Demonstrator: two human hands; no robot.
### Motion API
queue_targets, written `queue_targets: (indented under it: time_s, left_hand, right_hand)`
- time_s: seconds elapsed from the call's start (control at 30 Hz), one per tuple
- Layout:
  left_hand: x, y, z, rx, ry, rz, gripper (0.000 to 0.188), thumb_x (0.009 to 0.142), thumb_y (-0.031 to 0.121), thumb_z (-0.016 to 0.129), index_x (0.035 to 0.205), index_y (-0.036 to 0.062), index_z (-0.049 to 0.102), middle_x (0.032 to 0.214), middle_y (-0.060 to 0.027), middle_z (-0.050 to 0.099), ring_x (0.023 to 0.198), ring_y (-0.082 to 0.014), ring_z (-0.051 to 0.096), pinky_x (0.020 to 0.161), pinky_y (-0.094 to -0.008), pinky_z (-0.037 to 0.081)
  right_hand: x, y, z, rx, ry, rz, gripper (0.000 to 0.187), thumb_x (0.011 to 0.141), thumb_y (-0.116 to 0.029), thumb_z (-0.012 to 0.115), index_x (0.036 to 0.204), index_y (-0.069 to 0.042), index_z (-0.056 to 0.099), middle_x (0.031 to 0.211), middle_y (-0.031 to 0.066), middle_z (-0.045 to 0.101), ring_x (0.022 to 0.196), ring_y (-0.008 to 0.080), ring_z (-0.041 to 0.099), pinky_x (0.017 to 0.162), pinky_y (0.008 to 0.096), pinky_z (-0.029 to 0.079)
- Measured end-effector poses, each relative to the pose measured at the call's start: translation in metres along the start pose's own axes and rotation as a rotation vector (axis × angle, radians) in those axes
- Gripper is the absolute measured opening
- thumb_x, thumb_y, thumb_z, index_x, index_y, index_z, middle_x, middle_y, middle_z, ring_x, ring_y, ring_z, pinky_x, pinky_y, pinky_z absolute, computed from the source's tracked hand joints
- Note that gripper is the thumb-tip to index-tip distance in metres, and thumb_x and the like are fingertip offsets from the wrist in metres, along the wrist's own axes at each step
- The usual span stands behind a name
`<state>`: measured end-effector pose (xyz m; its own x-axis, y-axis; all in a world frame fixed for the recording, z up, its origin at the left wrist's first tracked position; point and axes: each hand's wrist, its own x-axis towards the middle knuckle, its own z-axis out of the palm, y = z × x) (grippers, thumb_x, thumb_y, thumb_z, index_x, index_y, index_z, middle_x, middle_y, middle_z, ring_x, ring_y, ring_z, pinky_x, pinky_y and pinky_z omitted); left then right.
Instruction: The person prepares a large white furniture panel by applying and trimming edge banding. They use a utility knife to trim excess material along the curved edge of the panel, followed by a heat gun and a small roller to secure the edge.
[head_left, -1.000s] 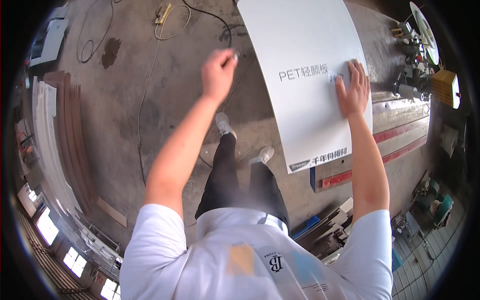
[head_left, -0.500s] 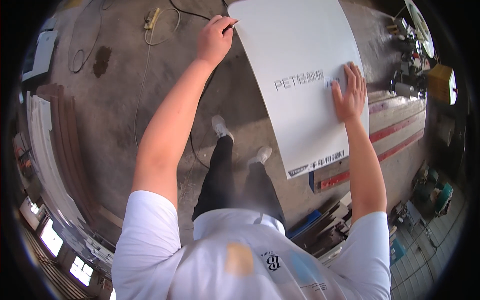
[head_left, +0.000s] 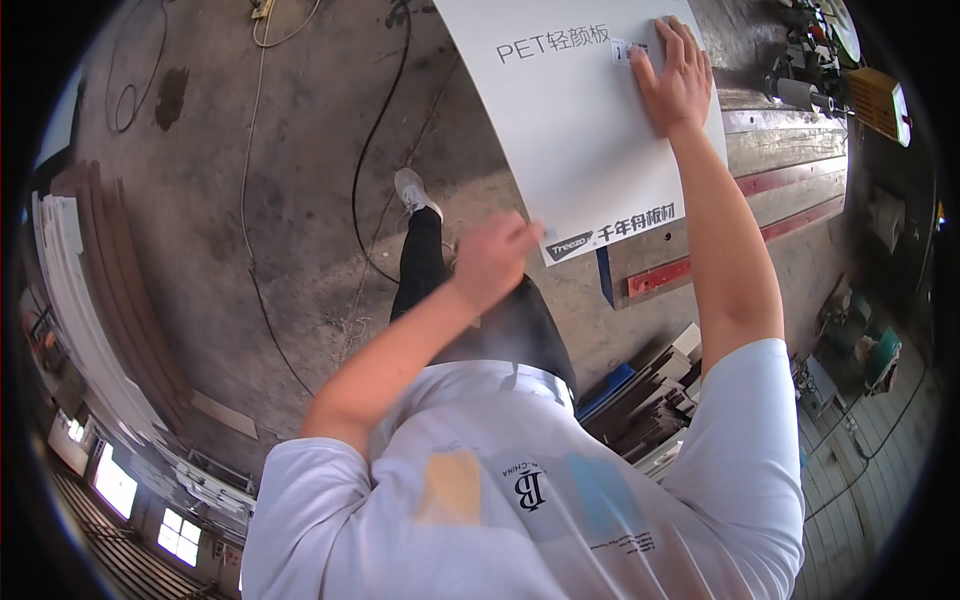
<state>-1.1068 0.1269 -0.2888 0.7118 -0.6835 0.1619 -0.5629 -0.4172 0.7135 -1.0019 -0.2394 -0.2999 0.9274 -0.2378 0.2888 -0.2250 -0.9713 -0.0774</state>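
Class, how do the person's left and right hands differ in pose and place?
The left hand is curled, while the right hand lies open on the white board. The left hand is by the board's near left corner; the right hand is farther forward, near its right edge. Both are bare.

Smooth white board point(head_left: 590, 130) with a soft sheen; rough, matt, concrete-looking floor point(head_left: 220, 120). In creased matt cloth: white shirt point(head_left: 530, 430), black trousers point(head_left: 421, 257). Worn table point(head_left: 785, 145) with patchy gloss; dull brown planks point(head_left: 122, 290).

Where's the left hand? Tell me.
In the head view, the left hand is near centre, beside the near left corner of the white board; contact is unclear.
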Motion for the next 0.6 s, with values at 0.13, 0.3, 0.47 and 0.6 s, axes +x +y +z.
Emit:
queue_targets:
  time_s: [0.13, 0.3, 0.47, 0.6]
  left_hand:
    - [-0.077, 0.040, 0.030, -0.184, -0.326, 0.049, 0.029, 0.084, 0.008, 0.070, 0.111, 0.0168, 0.072, 0.089, -0.0044, 0.060, 0.084, -0.0241, 0.067, 0.065, -0.0385, 0.056]
    - [-0.086, 0.034, 0.007, -0.545, -0.325, -0.444, 0.022, 0.092, 0.011, 0.068, 0.113, 0.0078, 0.072, 0.106, -0.0054, 0.072, 0.098, -0.0276, 0.072, 0.086, -0.0400, 0.058]
    - [-0.082, -0.023, -0.034, -1.309, 0.001, -1.121, 0.017, 0.098, 0.014, 0.074, 0.107, 0.0021, 0.066, 0.087, -0.0013, 0.066, 0.067, -0.0097, 0.059, 0.059, -0.0251, 0.047]
    - [-0.068, -0.020, -0.008, -0.964, -0.124, -1.277, 0.021, 0.100, 0.023, 0.073, 0.100, 0.0023, 0.070, 0.076, 0.0027, 0.058, 0.056, -0.0077, 0.048, 0.052, -0.0261, 0.040]
  right_hand:
    - [0.000, -0.006, 0.006, 0.015, 0.000, 0.013, 0.068, 0.101, -0.061, 0.053, 0.154, -0.019, 0.050, 0.164, 0.0028, 0.046, 0.155, 0.0238, 0.037, 0.129, 0.0434, 0.024]
    - [0.000, 0.003, 0.006, 0.004, -0.028, 0.072, 0.069, 0.099, -0.060, 0.054, 0.153, -0.018, 0.049, 0.165, 0.0026, 0.045, 0.156, 0.0210, 0.034, 0.131, 0.0429, 0.021]
    - [0.003, -0.002, 0.002, 0.001, -0.020, 0.058, 0.069, 0.099, -0.060, 0.054, 0.154, -0.019, 0.049, 0.165, 0.0021, 0.044, 0.157, 0.0200, 0.033, 0.131, 0.0426, 0.021]
    - [0.001, -0.001, 0.003, -0.004, -0.050, 0.073, 0.068, 0.099, -0.059, 0.054, 0.154, -0.019, 0.049, 0.166, 0.0021, 0.044, 0.157, 0.0205, 0.033, 0.131, 0.0427, 0.021]
